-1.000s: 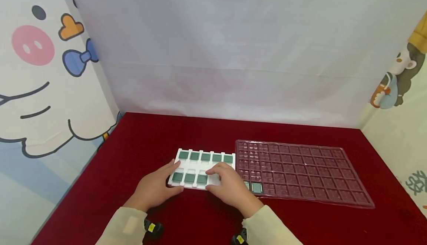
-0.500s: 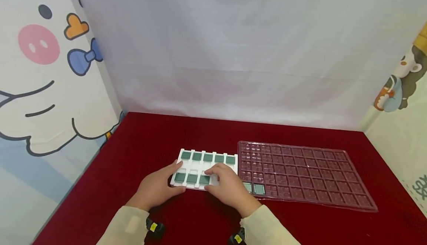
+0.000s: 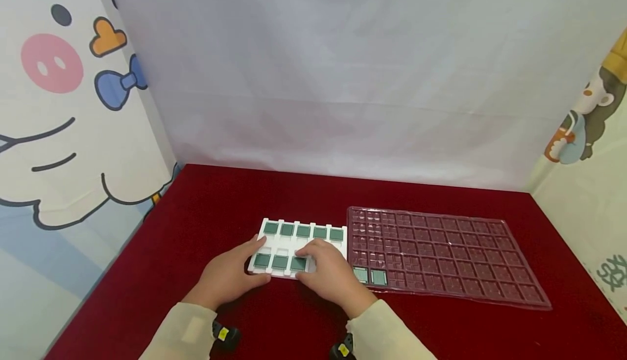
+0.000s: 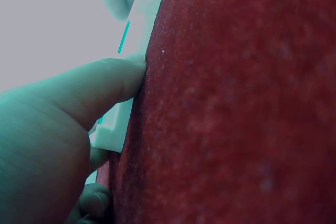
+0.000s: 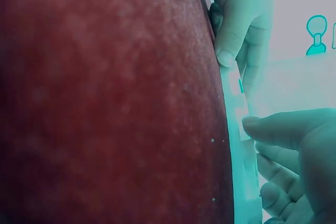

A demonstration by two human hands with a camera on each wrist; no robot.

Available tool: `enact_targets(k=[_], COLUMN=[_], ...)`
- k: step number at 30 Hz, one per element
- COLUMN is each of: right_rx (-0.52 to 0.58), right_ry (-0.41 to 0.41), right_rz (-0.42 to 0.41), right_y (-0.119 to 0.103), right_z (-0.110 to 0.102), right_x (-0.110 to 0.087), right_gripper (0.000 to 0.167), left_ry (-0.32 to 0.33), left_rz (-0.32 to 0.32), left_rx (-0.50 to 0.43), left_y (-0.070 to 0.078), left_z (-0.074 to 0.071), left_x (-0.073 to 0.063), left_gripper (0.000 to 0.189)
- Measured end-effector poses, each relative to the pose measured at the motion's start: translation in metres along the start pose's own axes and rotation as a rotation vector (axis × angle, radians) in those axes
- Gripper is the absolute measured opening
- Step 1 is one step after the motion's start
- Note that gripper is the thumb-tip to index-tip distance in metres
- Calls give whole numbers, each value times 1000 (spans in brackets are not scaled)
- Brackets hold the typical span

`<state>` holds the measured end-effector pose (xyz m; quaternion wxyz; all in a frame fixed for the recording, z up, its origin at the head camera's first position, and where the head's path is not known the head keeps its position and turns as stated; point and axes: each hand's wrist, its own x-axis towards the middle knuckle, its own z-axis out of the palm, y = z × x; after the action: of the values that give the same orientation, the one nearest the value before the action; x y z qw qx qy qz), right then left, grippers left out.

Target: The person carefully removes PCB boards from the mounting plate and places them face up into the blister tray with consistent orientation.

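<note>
A white slotted tray (image 3: pixel 281 244) lies on the table, with small green square chips in two rows of slots. My left hand (image 3: pixel 227 274) grips the tray's left end; in the left wrist view its thumb presses the tray's near edge (image 4: pixel 110 137). Over the near row is my right hand (image 3: pixel 333 275), its thumb and index finger curled at the two ends of the third green chip (image 3: pixel 297 264). They seem to pinch it. In the right wrist view the thumb (image 5: pixel 278 127) lies against the tray's edge. The right hand hides the near row's right end.
A clear plastic tray (image 3: pixel 441 251) with many pockets lies just right of the white one. Two striped green chips (image 3: pixel 379 277) sit in its near left corner. The red cloth table (image 3: pixel 220 202) ends at a pale curtain (image 3: pixel 333 131) behind.
My right thumb and index finger have shifted a little left along the near row, to the third green chip. The left hand keeps its grip on the tray.
</note>
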<state>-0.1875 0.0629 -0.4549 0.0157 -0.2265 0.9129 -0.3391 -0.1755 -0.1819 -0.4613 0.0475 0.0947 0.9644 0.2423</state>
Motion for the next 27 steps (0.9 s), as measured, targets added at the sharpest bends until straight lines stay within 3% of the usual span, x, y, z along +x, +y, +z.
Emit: enact_targets(k=[27], right_rx=[-37], right_ry=[31], right_rz=[12], right_y=[-2], right_z=[7], right_x=[2], right_gripper=[23], left_ry=[-13], left_rz=[7], left_rx=[-7], left_y=[1], left_z=[-2], left_x=[-1], left_gripper=[84])
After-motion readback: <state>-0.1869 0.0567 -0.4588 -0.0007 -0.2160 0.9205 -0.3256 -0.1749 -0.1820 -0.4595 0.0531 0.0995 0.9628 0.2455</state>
